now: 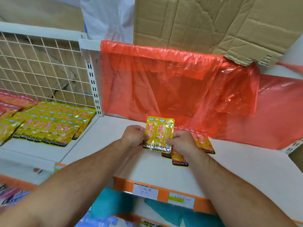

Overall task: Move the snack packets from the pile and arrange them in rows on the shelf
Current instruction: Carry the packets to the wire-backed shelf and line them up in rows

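Two forearms [78,185] reach over the white shelf [106,145]. At far left, yellow packets lie in overlapping rows [49,125] in front of a wire grid [41,66]. The left hand [133,135] and right hand [182,141] hold two overlapping packets [159,133] mid-shelf, fingers curled and pinching the side edges. The pile [204,143] lies partly beneath the right hand, at the edge of a red bag [164,82].

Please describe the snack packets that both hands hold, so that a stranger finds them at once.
Find the big orange plastic sheet hanging behind the white shelf. Just in front of its lower edge, the left hand and right hand pinch two yellow packets. Only these are held; the other packets lie flat.
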A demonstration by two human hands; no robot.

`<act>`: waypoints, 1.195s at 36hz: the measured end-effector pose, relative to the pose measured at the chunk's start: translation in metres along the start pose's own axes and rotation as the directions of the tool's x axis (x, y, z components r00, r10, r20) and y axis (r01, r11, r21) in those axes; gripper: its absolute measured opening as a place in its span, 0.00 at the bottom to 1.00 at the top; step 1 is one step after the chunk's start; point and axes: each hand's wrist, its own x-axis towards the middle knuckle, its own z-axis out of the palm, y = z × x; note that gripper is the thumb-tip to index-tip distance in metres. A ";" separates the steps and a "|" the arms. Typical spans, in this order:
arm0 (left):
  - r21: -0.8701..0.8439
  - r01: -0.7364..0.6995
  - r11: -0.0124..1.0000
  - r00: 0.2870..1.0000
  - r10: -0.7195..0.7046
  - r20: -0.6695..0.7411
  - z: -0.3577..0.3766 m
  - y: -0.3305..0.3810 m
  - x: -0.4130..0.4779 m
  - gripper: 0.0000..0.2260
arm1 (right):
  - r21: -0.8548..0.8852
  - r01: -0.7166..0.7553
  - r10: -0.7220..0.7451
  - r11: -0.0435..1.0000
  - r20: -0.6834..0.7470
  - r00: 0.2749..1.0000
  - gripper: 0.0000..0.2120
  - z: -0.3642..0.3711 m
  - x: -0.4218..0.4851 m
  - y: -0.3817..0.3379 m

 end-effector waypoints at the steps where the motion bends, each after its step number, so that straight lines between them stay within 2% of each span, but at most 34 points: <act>1: 0.005 -0.003 1.000 1.000 0.003 -0.004 -0.008 -0.002 -0.004 0.09 | -0.011 0.007 -0.007 1.000 0.003 1.000 0.12 0.007 -0.003 -0.002; 10: -0.038 0.030 0.999 0.993 -0.034 -0.117 -0.109 -0.037 -0.056 0.12 | -0.111 0.113 -0.097 0.987 0.134 0.986 0.19 0.090 -0.050 -0.035; 14: -0.103 0.058 0.993 0.981 -0.076 -0.177 -0.158 -0.058 -0.086 0.13 | -0.082 0.092 -0.075 0.992 0.188 0.979 0.15 0.140 -0.081 -0.046; 18: -0.107 0.053 0.993 0.970 -0.076 -0.229 -0.211 -0.076 -0.112 0.11 | -0.061 0.071 -0.055 0.996 0.234 0.971 0.09 0.192 -0.110 -0.058; 20: -0.104 0.044 0.994 0.964 -0.070 -0.258 -0.236 -0.087 -0.124 0.09 | -0.041 0.080 -0.066 0.996 0.268 0.961 0.10 0.216 -0.123 -0.065; 24: -0.098 0.053 0.994 0.942 -0.082 -0.325 -0.280 -0.113 -0.143 0.11 | -0.031 0.085 -0.071 0.996 0.311 0.948 0.05 0.261 -0.148 -0.070; 27: -0.114 0.050 0.992 0.927 -0.089 -0.365 -0.309 -0.125 -0.148 0.16 | -0.048 0.106 -0.084 0.993 0.332 0.940 0.11 0.288 -0.156 -0.077; 30: -0.105 0.052 0.993 0.923 -0.088 -0.374 -0.333 -0.131 -0.150 0.16 | -0.048 0.135 -0.109 0.990 0.359 0.927 0.19 0.310 -0.157 -0.086; 33: -0.097 0.052 0.994 0.916 -0.086 -0.392 -0.355 -0.134 -0.144 0.16 | -0.065 0.163 -0.128 0.984 0.373 0.919 0.20 0.332 -0.155 -0.096; 36: -0.104 0.055 0.993 0.906 -0.093 -0.412 -0.376 -0.133 -0.133 0.11 | -0.068 0.195 -0.154 0.978 0.389 0.908 0.23 0.352 -0.142 -0.104; 43: -0.081 0.047 0.996 0.881 -0.080 -0.467 -0.414 -0.127 -0.089 0.11 | -0.057 0.211 -0.171 0.976 0.402 0.900 0.22 0.390 -0.100 -0.129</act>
